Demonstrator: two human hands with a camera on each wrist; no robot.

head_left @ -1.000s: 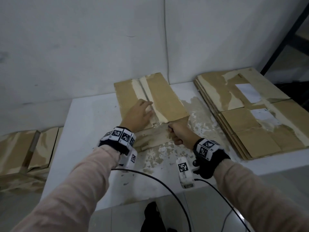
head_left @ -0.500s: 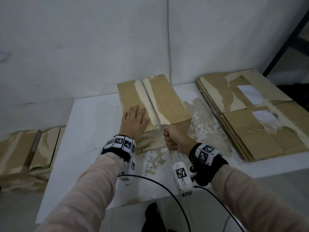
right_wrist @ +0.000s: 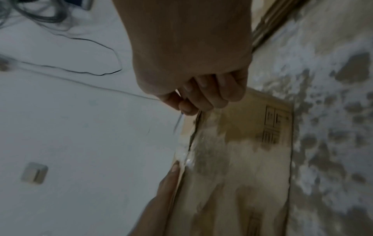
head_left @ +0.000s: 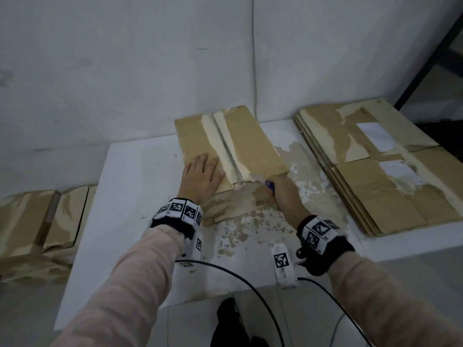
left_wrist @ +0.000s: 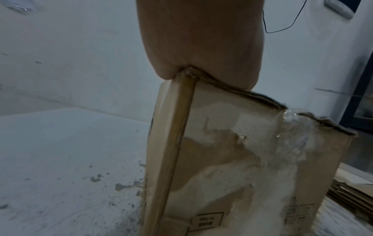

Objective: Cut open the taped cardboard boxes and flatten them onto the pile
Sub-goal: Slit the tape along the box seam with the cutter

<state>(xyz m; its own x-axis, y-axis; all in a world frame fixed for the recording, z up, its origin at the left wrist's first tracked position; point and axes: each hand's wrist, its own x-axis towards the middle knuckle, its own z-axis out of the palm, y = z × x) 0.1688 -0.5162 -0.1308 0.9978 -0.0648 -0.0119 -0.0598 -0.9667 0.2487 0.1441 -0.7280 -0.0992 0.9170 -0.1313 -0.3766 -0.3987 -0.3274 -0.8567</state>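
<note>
A: Head view, item one: what was recorded at the middle of the table (head_left: 130,186)?

B: One taped cardboard box (head_left: 240,149) was recorded, stood on the white table top near its far edge, against the wall. A pale strip of tape (head_left: 225,144) was seen down the middle of its upper face. Torn paper and clear film were noted at the near upper edge of the box.

A: And the left hand (head_left: 200,177)?

B: It was laid flat on the box's upper face, left of the tape, fingers straight and spread, nothing gripped. In the left wrist view the heel of the hand (left_wrist: 201,41) was seen pressed onto the box's top corner.

A: The right hand (head_left: 284,194)?

B: It was found at the near right corner of the box, fingers curled round a small cutter (head_left: 269,185), of which only a blue end showed. In the right wrist view the curled fingers (right_wrist: 203,94) were set at the box's upper edge, and a thin blade-like line was seen below them, too blurred to be told with certainty.

A: Further stock?

B: A pile of flattened boxes (head_left: 375,171) was entered along the right edge of the table, two white labels on its top sheet. More cardboard (head_left: 37,221) was listed below the left edge, off the table. Peeled patches were noted on the table surface near the front edge.
</note>
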